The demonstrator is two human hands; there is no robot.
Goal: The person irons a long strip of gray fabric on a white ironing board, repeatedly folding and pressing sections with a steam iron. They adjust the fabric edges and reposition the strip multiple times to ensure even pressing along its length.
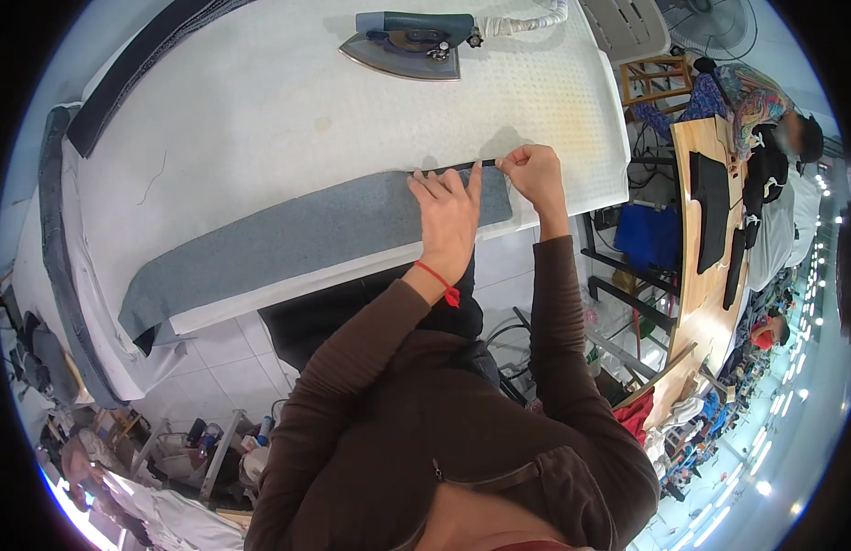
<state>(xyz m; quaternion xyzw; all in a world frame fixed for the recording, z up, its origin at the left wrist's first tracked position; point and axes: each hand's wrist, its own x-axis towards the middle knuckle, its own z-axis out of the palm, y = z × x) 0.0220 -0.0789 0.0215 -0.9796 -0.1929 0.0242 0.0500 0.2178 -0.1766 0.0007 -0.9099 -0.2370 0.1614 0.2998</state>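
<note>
A long grey-blue fabric strip [287,230] lies along the near edge of the white padded ironing table [260,110]. Its left end hangs over the table's corner. Along its far edge, near the right end, runs a narrow dark fold. My left hand [446,220], with a red string round the wrist, rests on the strip, fingers apart and pressing at that fold. Just to its right, my right hand [537,179] pinches the dark edge at the strip's upper right corner. An iron [411,44] with a dark handle lies on the table beyond both hands.
A wrapped hose [526,23] leads from the iron to the far right. Dark folded fabric [122,101] lies at the far left; another long piece [62,248] hangs over the left edge. To the right, a wooden table [692,230] holds black pieces, with a person [765,110] beside it.
</note>
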